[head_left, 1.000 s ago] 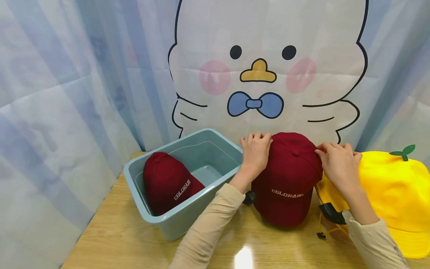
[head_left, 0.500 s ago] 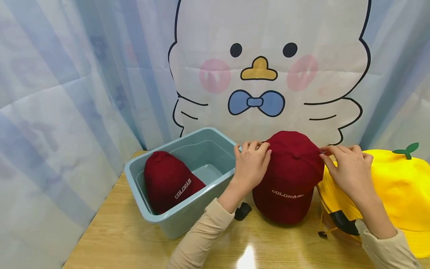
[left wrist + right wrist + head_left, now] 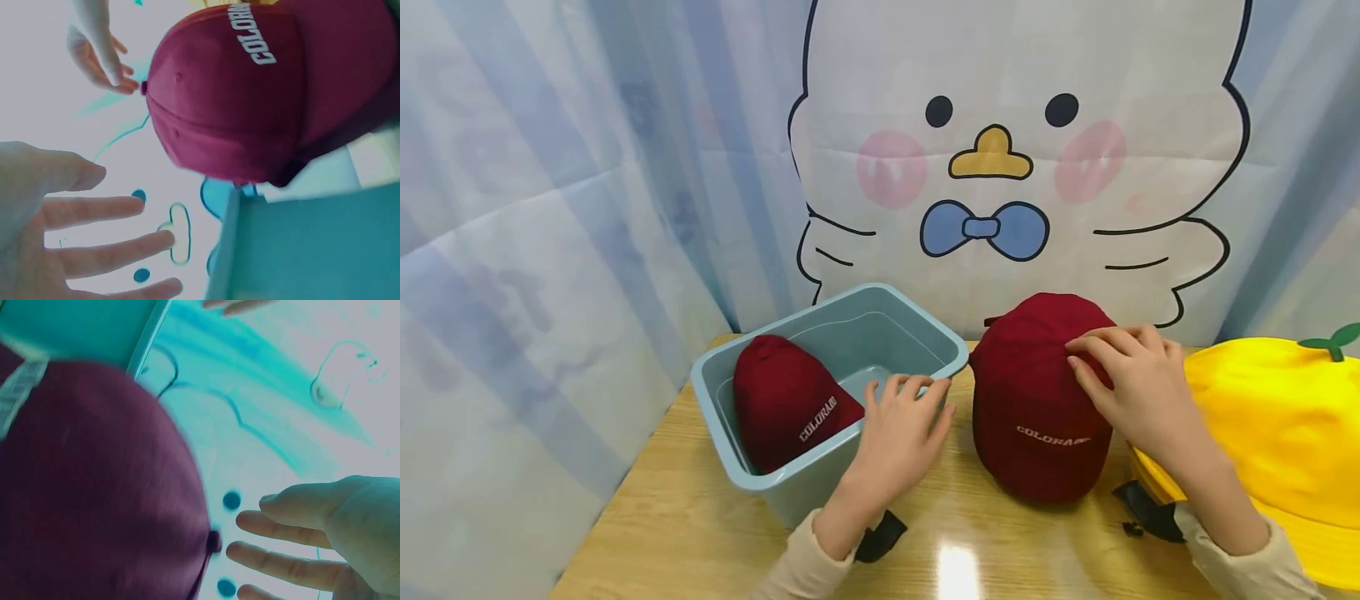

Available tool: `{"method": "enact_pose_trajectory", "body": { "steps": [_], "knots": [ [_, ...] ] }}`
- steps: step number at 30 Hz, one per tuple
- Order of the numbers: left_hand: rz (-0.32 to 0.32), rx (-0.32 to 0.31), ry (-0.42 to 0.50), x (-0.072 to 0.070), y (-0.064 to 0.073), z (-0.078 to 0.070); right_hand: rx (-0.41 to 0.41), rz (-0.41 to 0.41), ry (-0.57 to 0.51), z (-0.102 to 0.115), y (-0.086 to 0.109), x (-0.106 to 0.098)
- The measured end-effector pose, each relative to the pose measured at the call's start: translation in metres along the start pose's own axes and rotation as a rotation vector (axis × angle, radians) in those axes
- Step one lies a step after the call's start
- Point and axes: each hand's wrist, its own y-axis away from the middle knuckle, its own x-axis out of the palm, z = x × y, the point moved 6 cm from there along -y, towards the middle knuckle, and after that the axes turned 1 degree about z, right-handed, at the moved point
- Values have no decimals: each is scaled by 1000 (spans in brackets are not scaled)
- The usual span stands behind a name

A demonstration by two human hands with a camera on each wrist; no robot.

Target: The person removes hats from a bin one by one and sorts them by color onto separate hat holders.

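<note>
A maroon baseball cap [image 3: 1037, 400] with white lettering stands on the table, crown up and brim toward me. My right hand [image 3: 1138, 392] hovers over its crown, fingers extended and a gap between thumb and forefinger. The fingertips are close to the crown's button [image 3: 214, 542] in the right wrist view. My left hand [image 3: 898, 425] is off the cap, fingers spread, in front of the near right rim of a blue-grey plastic bin [image 3: 820, 471]. Inside that bin's left end sits a second maroon cap [image 3: 786, 400], with matching lettering.
A yellow hat [image 3: 1277, 433] with a green sprout on top stands at the right, partly behind my right forearm. The wooden table [image 3: 647, 517] meets a printed curtain [image 3: 550, 250] at the back and left.
My left hand has left the standing cap's side and moved left and toward me to the bin. My right hand has shifted from the cap's right side to over its crown.
</note>
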Motion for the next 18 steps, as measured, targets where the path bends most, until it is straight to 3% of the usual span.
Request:
{"method": "enact_pose_trajectory", "body": {
  "steps": [4,11,15,18],
  "knots": [
    [9,-53,-14,-6,26,18,-108,-7,-30,26,-6,10],
    [-43,-111,-79,-28,63,47,-220,75,-72,66,-18,36],
    [-50,-160,-135,-37,83,71,-307,116,-80,88,-30,50],
    [-79,-157,-151,-43,96,90,-362,160,-78,104,-39,59]
  ]
}}
